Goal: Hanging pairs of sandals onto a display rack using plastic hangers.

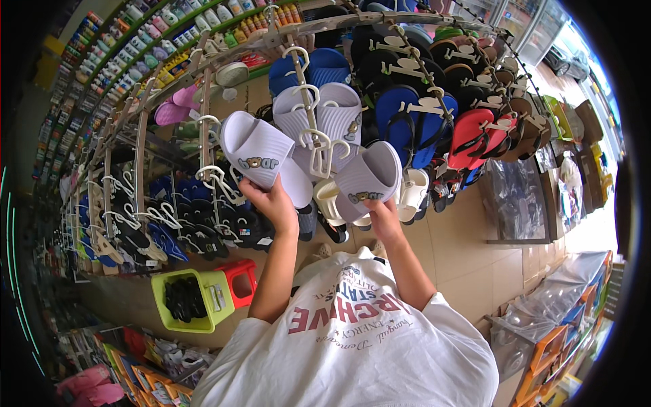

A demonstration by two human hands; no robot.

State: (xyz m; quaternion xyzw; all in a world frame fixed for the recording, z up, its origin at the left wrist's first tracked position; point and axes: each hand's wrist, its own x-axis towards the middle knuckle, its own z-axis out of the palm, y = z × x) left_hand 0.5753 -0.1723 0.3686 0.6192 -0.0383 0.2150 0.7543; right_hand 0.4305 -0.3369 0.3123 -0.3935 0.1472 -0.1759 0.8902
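Observation:
In my left hand [271, 201] is a pale lavender slide sandal [245, 144] with a bear-face decoration on its strap, gripped near the toe end. My right hand [384, 216] grips a second slide sandal [375, 178], lavender-grey with the same decoration, its thumb on the strap. The two slides are apart and tilted. Between them a white plastic hanger [319, 157] hangs from the rack. Behind it hangs another lavender pair [339, 112]. Cream slides [413, 193] show just beyond my right hand.
The metal rack [319, 26] curves across the front with several shoes on hooks, including blue flip-flops [428, 129] and red ones [468, 139]. A green bin [159, 305] and a red stool [245, 281] stand at left. Shelves of bottles [156, 47] rise behind.

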